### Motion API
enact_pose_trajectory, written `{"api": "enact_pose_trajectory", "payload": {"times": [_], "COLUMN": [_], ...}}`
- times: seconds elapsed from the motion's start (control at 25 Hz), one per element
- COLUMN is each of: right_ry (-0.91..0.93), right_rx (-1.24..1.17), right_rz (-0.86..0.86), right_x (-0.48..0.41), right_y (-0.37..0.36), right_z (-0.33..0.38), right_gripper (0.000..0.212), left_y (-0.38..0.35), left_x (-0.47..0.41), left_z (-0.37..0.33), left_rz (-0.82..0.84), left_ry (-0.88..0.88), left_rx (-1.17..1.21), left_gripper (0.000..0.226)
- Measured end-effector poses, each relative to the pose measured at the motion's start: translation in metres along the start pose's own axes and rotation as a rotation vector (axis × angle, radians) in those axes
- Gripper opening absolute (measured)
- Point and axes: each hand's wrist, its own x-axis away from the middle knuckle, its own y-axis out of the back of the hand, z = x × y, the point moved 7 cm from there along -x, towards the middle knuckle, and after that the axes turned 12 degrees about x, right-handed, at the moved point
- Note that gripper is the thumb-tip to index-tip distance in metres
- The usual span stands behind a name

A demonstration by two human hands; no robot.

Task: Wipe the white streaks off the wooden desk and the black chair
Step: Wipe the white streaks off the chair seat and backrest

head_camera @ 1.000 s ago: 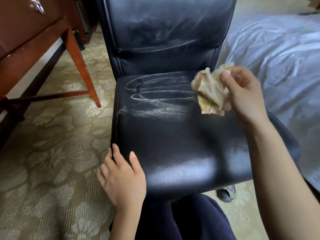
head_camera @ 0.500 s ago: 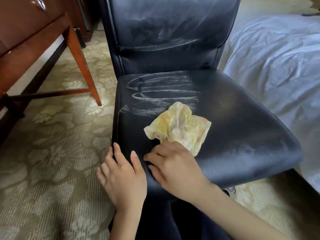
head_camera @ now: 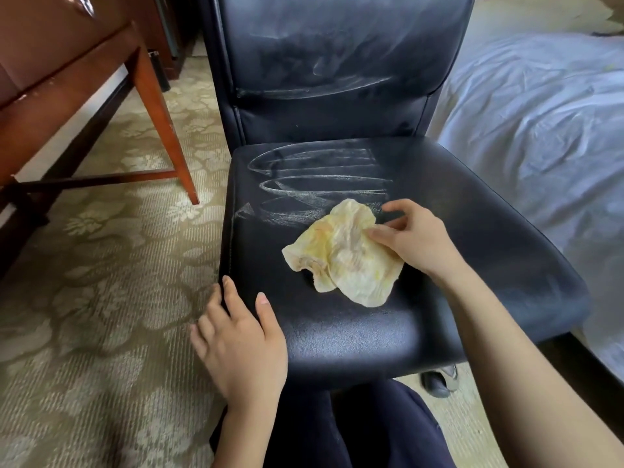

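Observation:
The black chair point(head_camera: 456, 265) stands in front of me, its seat marked with looping white streaks point(head_camera: 317, 184) toward the back left. More white smears point(head_camera: 314, 89) run across the lower backrest. A crumpled yellowish cloth point(head_camera: 344, 261) lies on the middle of the seat. My right hand point(head_camera: 415, 238) pinches the cloth's right edge between thumb and fingers. My left hand point(head_camera: 243, 342) rests on the seat's front left corner, fingers straight. The wooden desk point(head_camera: 60, 69) shows at the upper left; I see no streaks on its visible part.
A desk leg point(head_camera: 162, 123) and crossbar stand on the patterned carpet point(head_camera: 101, 298) left of the chair. A bed with white bedding point(head_camera: 540, 130) lies close on the right. A chair caster point(head_camera: 439, 380) shows under the seat. My dark-trousered legs are at the bottom.
My right hand brought the cloth down from the air onto the seat, then shifted from the seat's front edge up to the cloth's right side. The left hand stayed put.

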Motion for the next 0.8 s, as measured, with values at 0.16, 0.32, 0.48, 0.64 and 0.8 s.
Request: {"api": "enact_pose_trajectory", "payload": {"times": [0.16,0.32,0.48,0.64,0.8], "right_ry": [0.339,0.888,0.754,0.651,0.702], "right_rx": [0.141,0.534,0.174,0.454,0.623], "right_rz": [-0.193,-0.138,0.05,-0.068,0.105], "right_x": [0.017,0.063,0.066,0.048,0.058], "right_y": [0.013,-0.014,-0.009,-0.013,-0.06], "right_z": [0.054,0.091,0.082,0.074,0.059], "right_gripper": [0.031,0.018,0.016,0.054,0.058], "left_y": [0.001,0.001,0.001,0.001,0.006], "left_x": [0.001,0.0,0.0,-0.005,-0.026], "left_z": [-0.002,-0.001,-0.002,-0.003,-0.008], "left_rz": [0.011,0.027,0.061,0.164,0.195], "left_ry": [0.001,0.03,0.051,0.109,0.175], "left_rx": [-0.009,0.002,0.004,-0.026,-0.008], "left_gripper": [0.062,0.061,0.062,0.062,0.058]}}
